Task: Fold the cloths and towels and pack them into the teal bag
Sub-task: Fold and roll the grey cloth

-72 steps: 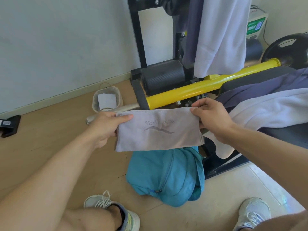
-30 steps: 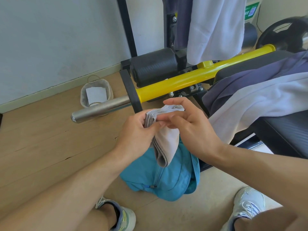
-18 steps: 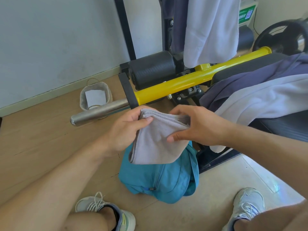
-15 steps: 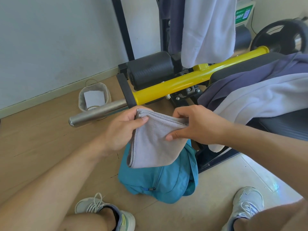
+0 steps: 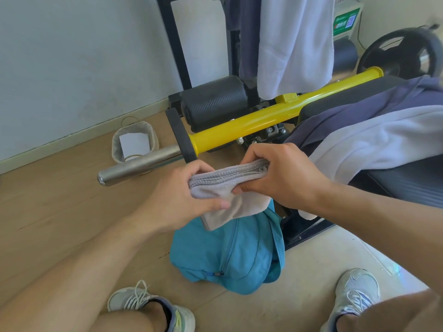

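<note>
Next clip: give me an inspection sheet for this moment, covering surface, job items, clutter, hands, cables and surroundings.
Surface: wooden floor meeting pale tiles nearer the person.
Job's things: folded grey cloth held above the teal bag, which lies slumped on the floor; white towel and navy cloth draped on the bench, unfolded; another white towel hangs from the frame.
Clutter: small fabric basket by the wall, holding white paper.
Hands: left hand and right hand each grip an end of the grey cloth.
Cables: thin lead at the green-labelled box.
Surroundings: yellow bar, weight plate, grey wall.
</note>
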A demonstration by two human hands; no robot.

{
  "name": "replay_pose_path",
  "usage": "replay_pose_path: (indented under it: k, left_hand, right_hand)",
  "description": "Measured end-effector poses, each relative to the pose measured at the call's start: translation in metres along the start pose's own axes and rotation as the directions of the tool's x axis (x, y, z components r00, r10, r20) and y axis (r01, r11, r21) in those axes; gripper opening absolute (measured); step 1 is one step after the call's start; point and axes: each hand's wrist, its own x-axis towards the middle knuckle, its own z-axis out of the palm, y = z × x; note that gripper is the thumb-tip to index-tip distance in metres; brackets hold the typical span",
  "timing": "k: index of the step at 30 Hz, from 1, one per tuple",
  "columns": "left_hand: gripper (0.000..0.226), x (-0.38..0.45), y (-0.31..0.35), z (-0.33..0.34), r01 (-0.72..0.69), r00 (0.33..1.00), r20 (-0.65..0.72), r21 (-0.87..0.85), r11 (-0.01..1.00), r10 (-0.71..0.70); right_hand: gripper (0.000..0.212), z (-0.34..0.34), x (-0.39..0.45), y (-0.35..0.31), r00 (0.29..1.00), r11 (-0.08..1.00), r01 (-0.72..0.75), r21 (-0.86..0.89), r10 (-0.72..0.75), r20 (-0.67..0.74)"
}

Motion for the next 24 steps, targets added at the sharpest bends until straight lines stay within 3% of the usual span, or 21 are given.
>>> replay_pose_path:
  k: [3, 9, 14, 17, 20, 24]
  left_hand:
    - [0.029, 0.001, 0.0, 0.009, -0.061, 0.997, -0.053, 0.011, 0.998, 0.061]
    - [0.024, 0.004, -0.013, 0.0, -0.106, 0.984, -0.148, -0.071, 0.992, 0.094]
    - [0.021, 0.006, -0.016, -0.002, -0.09, 0.978, -0.187, 0.014, 0.996, 0.091]
    - [0.02, 0.007, -0.022, 0.002, -0.042, 0.988, -0.142, 0.157, 0.987, 0.065]
    - [0.039, 0.005, -0.024, 0.014, -0.03, 0.997, -0.053, 0.296, 0.955, 0.048]
    - [0.049, 0.0, -0.011, 0.03, -0.055, 0.998, -0.009, 0.177, 0.983, 0.057]
  right_hand:
    - [0.036, 0.001, -0.001, -0.004, 1.0, 0.998, 0.021, -0.054, -0.02, 0.024]
    - [0.045, -0.008, 0.001, 0.001, 0.989, 0.994, 0.001, 0.109, -0.017, 0.149]
    - [0.034, -0.008, -0.001, 0.003, 0.994, 0.994, -0.016, 0.106, 0.004, 0.111]
    - [0.027, -0.006, -0.002, -0.001, 0.997, 0.991, -0.002, 0.133, -0.008, 0.075]
    - [0.026, -0.004, -0.004, -0.006, 0.997, 0.983, 0.029, 0.179, -0.04, 0.062]
    - [0.034, 0.001, -0.006, -0.01, 0.996, 0.973, 0.046, 0.226, -0.061, 0.062]
